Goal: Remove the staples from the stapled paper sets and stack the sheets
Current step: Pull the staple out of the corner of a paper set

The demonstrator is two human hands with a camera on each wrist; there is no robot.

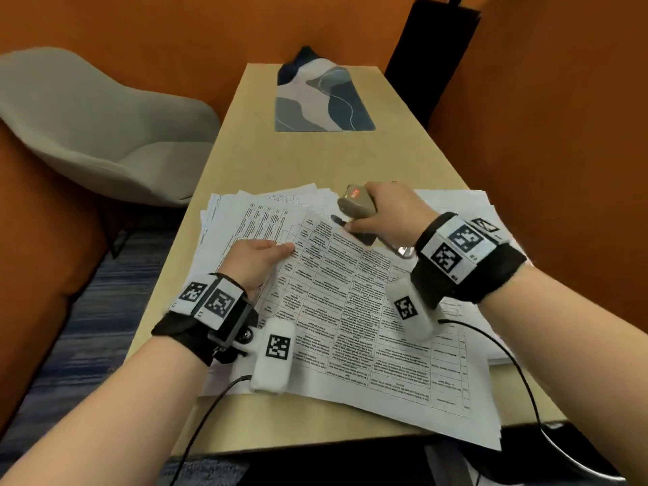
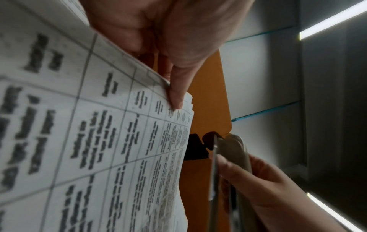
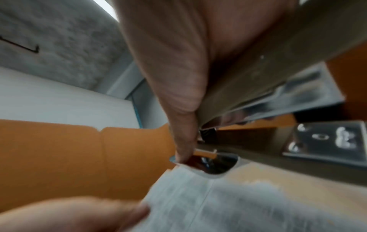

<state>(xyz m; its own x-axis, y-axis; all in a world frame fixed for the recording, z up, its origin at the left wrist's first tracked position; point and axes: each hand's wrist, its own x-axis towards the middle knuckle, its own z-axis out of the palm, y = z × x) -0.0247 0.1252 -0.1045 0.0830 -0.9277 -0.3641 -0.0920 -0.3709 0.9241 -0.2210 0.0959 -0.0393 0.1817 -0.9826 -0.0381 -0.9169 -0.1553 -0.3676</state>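
**A:** What does the head view show?

**B:** A pale wooden table [image 1: 266, 159] runs away from the viewer between orange walls. On its near end lies a stapled paper set [image 1: 354, 310], white sheets printed with a table of small text, angled across the table. More loose sheets [image 1: 252, 205] fan out beneath it, towards the table's left edge and far side. The left hand [image 1: 257, 256] lies flat on the set with straight fingers, pressing it down. The right hand [image 1: 389, 213] is wrapped around a beige stapler [image 1: 356, 205], whose dark tip meets the set's far corner. Both wrists wear black straps with checkered markers. A patterned mat [image 1: 324, 100] sits at the table's far end, and a grey chair [image 1: 101, 128] stands left of the table.

**A:** And the left wrist view?

**B:** The printed set [image 2: 99, 141] fills the left side, very close and blurred. One straight finger of the left hand [image 2: 158, 39] presses on its edge. Right of the paper, the right hand [image 2: 264, 188] grips the stapler [image 2: 232, 157].

**A:** The right wrist view?

**B:** It is blurred. The right hand [image 3: 178, 70] clasps the stapler [image 3: 258, 78], whose tip touches the set's corner [image 3: 190, 172] on the table. The left hand [image 3: 69, 215] rests on the paper in the lower left. The stapler's tip hides any staple.
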